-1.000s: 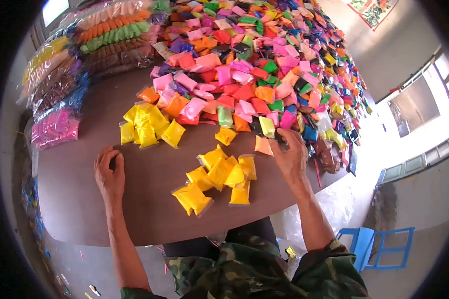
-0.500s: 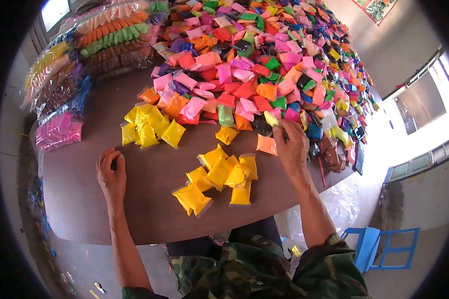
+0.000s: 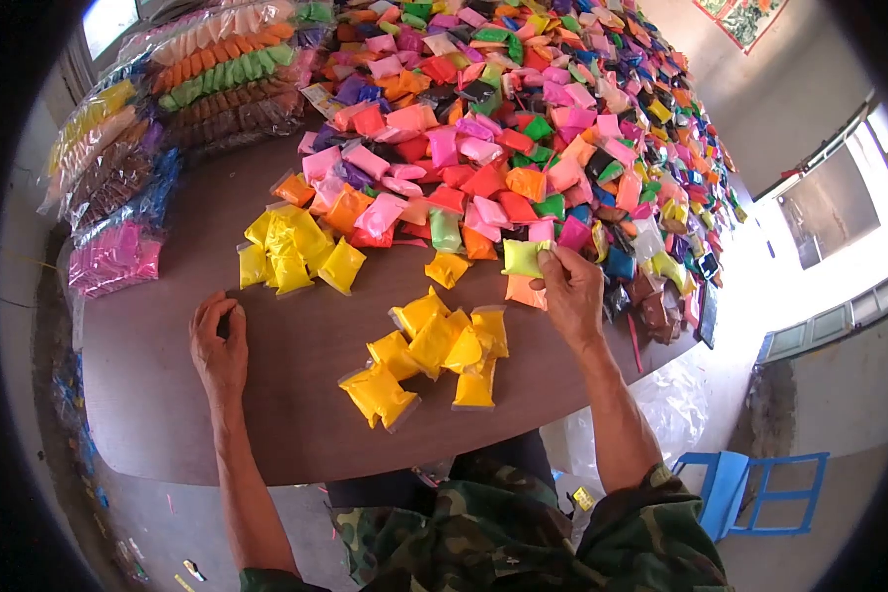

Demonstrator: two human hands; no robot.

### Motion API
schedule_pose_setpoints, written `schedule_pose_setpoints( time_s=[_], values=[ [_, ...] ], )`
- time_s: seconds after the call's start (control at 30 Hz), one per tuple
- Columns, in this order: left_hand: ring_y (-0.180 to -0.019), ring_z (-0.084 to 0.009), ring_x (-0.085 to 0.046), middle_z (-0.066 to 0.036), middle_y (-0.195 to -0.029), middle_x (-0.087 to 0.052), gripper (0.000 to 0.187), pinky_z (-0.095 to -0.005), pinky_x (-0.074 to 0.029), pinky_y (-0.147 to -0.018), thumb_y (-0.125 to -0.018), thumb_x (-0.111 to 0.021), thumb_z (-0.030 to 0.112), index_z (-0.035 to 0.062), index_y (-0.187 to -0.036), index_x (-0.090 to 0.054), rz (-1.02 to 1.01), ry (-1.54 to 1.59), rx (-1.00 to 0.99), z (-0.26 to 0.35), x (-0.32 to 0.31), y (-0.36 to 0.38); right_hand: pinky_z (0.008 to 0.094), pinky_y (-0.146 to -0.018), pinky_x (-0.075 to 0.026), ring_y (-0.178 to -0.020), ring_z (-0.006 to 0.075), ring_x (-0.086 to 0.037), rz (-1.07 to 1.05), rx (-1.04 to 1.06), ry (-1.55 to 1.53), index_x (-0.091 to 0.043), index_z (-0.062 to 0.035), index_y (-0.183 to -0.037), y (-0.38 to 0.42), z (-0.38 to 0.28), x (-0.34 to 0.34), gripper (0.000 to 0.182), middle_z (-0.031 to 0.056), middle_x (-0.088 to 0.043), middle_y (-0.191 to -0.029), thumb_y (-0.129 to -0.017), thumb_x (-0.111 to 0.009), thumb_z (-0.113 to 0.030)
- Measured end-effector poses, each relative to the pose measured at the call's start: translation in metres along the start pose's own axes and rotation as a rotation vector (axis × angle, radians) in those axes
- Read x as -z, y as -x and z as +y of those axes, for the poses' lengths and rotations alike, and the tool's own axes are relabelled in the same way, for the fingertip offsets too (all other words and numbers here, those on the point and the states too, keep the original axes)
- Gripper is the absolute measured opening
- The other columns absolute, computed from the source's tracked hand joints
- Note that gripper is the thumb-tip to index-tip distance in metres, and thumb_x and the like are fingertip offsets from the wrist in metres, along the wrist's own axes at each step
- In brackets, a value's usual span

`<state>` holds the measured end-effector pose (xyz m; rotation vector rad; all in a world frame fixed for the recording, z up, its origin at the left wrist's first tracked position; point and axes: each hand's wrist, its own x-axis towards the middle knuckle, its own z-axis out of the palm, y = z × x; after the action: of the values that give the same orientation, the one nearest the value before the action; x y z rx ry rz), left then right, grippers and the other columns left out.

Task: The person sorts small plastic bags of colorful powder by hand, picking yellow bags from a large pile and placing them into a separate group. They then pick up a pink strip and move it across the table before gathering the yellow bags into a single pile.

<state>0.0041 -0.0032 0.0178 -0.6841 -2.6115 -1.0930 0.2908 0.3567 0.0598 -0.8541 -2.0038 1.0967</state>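
My right hand (image 3: pixel 573 291) pinches the corner of a yellow-green packet (image 3: pixel 522 258) above the table's right part. An orange-peach packet (image 3: pixel 525 291) lies just beneath it, partly covered. My left hand (image 3: pixel 219 345) rests on the brown table (image 3: pixel 168 395) at the left, its fingers curled with a gap to the thumb and nothing between them. Several deep yellow packets (image 3: pixel 432 345) form a group in the middle, and a single one (image 3: pixel 446 268) lies above them. A group of lemon-yellow packets (image 3: pixel 291 247) is farther back, right of my left hand.
A large heap of mixed coloured packets (image 3: pixel 483 178) covers the back and right of the table. Clear bags of sorted packets (image 3: pixel 227 79) are stacked at the back left, beside a bag of pink packets (image 3: pixel 115 260). A blue chair (image 3: pixel 726 493) stands at the lower right.
My right hand has drawn slightly nearer, and the yellow-green packet has come out of the heap's edge, now seen flat and whole. My left hand has stayed in place.
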Motion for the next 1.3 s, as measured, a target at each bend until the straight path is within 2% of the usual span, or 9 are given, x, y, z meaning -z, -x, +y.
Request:
schedule_pose_setpoints(
  time_s=[0.27, 0.6, 0.73, 0.87, 0.93, 1.0, 1.1, 1.2, 1.3],
  values=[
    [-0.127, -0.0292, -0.062, -0.013, -0.133, -0.068, 0.019, -0.0400, -0.048, -0.109, -0.099, -0.069, 0.016, 0.0041, -0.112, -0.074, -0.018, 0.008, 0.015, -0.004, -0.001, -0.001, 0.0232, -0.055, -0.053, -0.075, 0.0116, -0.075, 0.023, -0.191, -0.125, -0.072, 0.0021, -0.107, 0.005, -0.004, 0.011, 0.022, 0.0018, -0.072, -0.087, -0.104, -0.062, -0.017],
    [-0.129, -0.0287, -0.061, -0.011, -0.136, -0.067, 0.022, -0.0412, -0.047, -0.111, -0.100, -0.068, 0.021, 0.0053, -0.114, -0.074, -0.027, -0.061, 0.018, -0.007, -0.002, -0.001, 0.0220, -0.062, -0.055, -0.079, 0.0114, -0.073, 0.154, -0.115, -0.222, -0.070, 0.0001, -0.123, -0.024, -0.010, 0.035, 0.026, 0.0061, -0.075, -0.097, -0.104, -0.060, -0.014],
    [-0.127, -0.0295, -0.062, -0.012, -0.134, -0.068, 0.021, -0.0407, -0.048, -0.110, -0.100, -0.068, 0.019, 0.0044, -0.114, -0.074, -0.018, -0.063, -0.012, -0.008, -0.002, 0.000, 0.0303, -0.068, -0.057, -0.088, 0.0137, -0.069, 0.186, -0.194, -0.325, -0.067, 0.0001, -0.126, -0.053, -0.033, 0.034, 0.035, 0.0083, -0.072, -0.108, -0.104, -0.065, -0.026],
    [-0.125, -0.0305, -0.063, -0.013, -0.133, -0.069, 0.021, -0.0402, -0.047, -0.110, -0.099, -0.068, 0.018, 0.0028, -0.112, -0.074, 0.008, -0.051, -0.019, -0.010, -0.003, 0.000, 0.0380, -0.077, -0.057, -0.092, 0.0266, -0.071, 0.394, 0.232, 0.527, -0.067, 0.0002, -0.119, -0.035, -0.009, 0.015, 0.042, 0.0158, -0.072, -0.108, -0.095, -0.075, -0.033],
    [-0.125, -0.0307, -0.063, -0.014, -0.132, -0.069, 0.021, -0.0401, -0.048, -0.109, -0.099, -0.068, 0.018, 0.0022, -0.111, -0.074, -0.001, -0.035, -0.020, -0.008, -0.002, -0.001, 0.0434, -0.086, -0.056, -0.100, 0.0313, -0.070, -0.097, -0.027, 0.227, -0.069, -0.0051, -0.117, -0.017, -0.042, -0.006, 0.040, 0.0163, -0.070, -0.109, -0.090, -0.078, -0.032],
    [-0.125, -0.0308, -0.063, -0.014, -0.132, -0.069, 0.020, -0.0400, -0.048, -0.109, -0.099, -0.068, 0.017, 0.0019, -0.111, -0.074, -0.009, -0.024, -0.032, -0.008, -0.001, -0.002, 0.0486, -0.090, -0.055, -0.104, 0.0336, -0.069, -0.308, 0.232, 0.365, -0.071, -0.0096, -0.117, -0.006, -0.039, -0.034, 0.037, 0.0132, -0.071, -0.107, -0.087, -0.079, -0.030],
    [-0.124, -0.0308, -0.063, -0.013, -0.130, -0.069, 0.018, -0.0404, -0.049, -0.107, -0.098, -0.069, 0.016, 0.0028, -0.109, -0.074, 0.014, -0.020, -0.036, -0.010, -0.003, -0.003, 0.0492, -0.089, -0.055, -0.105, 0.0337, -0.070, -0.349, 0.397, 0.541, -0.071, -0.0093, -0.117, -0.005, -0.056, -0.058, 0.037, 0.0125, -0.071, -0.109, -0.085, -0.078, -0.025],
    [-0.122, -0.0308, -0.063, -0.011, -0.128, -0.070, 0.015, -0.0415, -0.050, -0.105, -0.096, -0.070, 0.015, 0.0045, -0.106, -0.073, 0.038, -0.004, -0.008, -0.003, -0.003, -0.001, 0.0430, -0.078, -0.059, -0.084, 0.0372, -0.072, -0.317, 0.551, 0.628, -0.072, -0.0054, -0.118, -0.015, -0.045, -0.066, 0.041, 0.0152, -0.073, -0.102, -0.084, -0.079, -0.027],
    [-0.122, -0.0308, -0.063, -0.011, -0.127, -0.070, 0.015, -0.0415, -0.050, -0.104, -0.095, -0.071, 0.016, 0.0046, -0.106, -0.073, 0.052, 0.047, 0.019, -0.005, -0.006, 0.001, 0.0459, -0.075, -0.057, -0.084, 0.0353, -0.072, -0.321, 0.363, 0.536, -0.069, -0.0058, -0.112, -0.013, -0.047, -0.054, 0.027, 0.0161, -0.070, -0.087, -0.088, -0.073, -0.020]
  ],
)
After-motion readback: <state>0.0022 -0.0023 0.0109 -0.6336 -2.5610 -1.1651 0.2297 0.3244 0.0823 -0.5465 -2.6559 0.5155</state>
